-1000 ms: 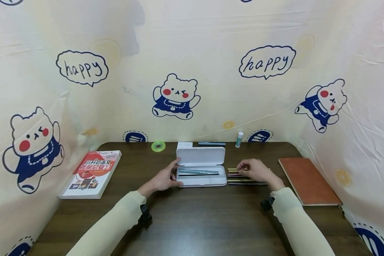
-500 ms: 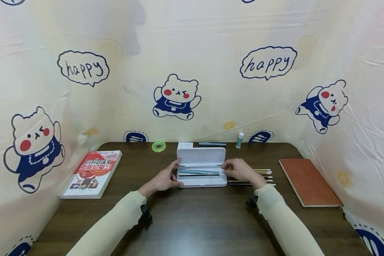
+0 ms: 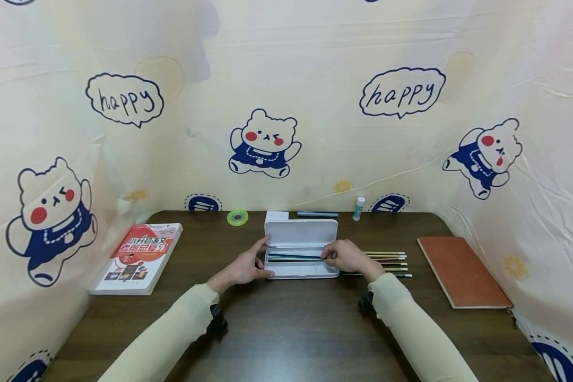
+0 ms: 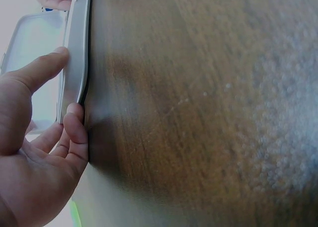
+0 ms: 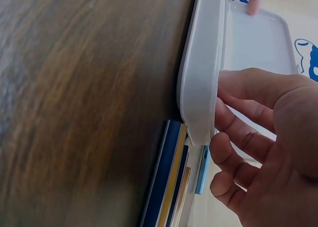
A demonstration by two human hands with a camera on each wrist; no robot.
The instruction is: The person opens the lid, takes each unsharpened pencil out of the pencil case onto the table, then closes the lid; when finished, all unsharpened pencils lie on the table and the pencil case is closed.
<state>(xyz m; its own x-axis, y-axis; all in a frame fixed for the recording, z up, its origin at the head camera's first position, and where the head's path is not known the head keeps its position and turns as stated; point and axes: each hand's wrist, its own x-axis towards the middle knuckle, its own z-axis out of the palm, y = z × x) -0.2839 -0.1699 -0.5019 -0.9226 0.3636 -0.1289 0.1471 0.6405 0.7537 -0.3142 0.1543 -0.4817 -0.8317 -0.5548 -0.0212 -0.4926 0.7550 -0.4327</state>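
An open white pencil case (image 3: 302,271) lies mid-table, its lid (image 3: 302,233) raised at the back. Several teal and dark pencils (image 3: 293,257) lie in its rear part. My left hand (image 3: 241,267) holds the case's left end; in the left wrist view the thumb lies over the front rim and the fingers are against the end. Over the right end, my right hand (image 3: 350,255) pinches a pencil at its tip inside the case. In the right wrist view the case wall (image 5: 201,78) hides those fingertips. More pencils (image 3: 393,258) with white ends lie to the right, partly behind the hand.
A red-and-white book (image 3: 138,260) lies left and a brown notebook (image 3: 463,273) right. Along the back edge are green tape (image 3: 237,217), a small white box (image 3: 277,215), a blue pen-like item (image 3: 317,214) and a glue stick (image 3: 358,208). A printed cloth hangs behind.
My right hand has moved left from the pencils on the table to inside the case's right end, uncovering the white pencil ends. My left hand stays on the case.
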